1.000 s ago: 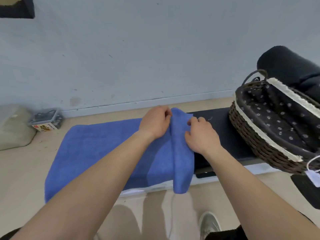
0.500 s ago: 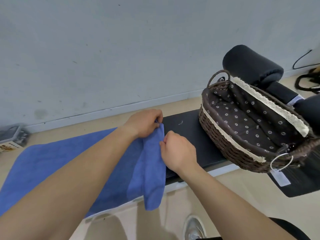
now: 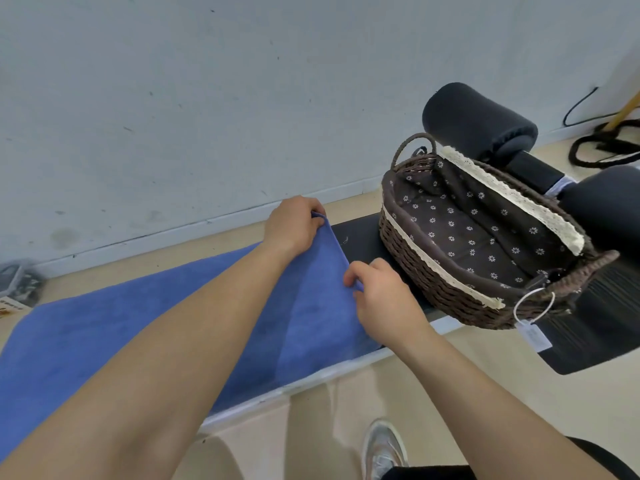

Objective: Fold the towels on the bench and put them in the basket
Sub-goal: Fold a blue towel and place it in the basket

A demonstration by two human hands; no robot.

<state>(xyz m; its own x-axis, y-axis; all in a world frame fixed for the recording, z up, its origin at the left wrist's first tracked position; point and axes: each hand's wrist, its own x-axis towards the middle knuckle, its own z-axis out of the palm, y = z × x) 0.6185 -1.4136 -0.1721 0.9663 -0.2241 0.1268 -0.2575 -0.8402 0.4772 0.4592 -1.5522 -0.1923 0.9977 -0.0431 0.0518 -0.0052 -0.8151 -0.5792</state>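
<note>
- Blue terry towel (image 3: 104,327) lay spread flat along the black padded bench (image 3: 356,237), left of the basket and not touching it.
- Left hand (image 3: 294,226) pinched the towel's far right corner, fingers curled over the cloth.
- Right hand (image 3: 381,296) pinched the same right edge nearer the person; hands were apart, with the edge taut between them.
- Dark brown oval wicker basket (image 3: 433,282), with dotted dark lining and cream lace trim, sat on the bench's right end, just beside the right hand.
- White paper tag (image 3: 533,336) hung from its near handle.
- Grey shoe (image 3: 382,448) stood on the beige floor below.
</note>
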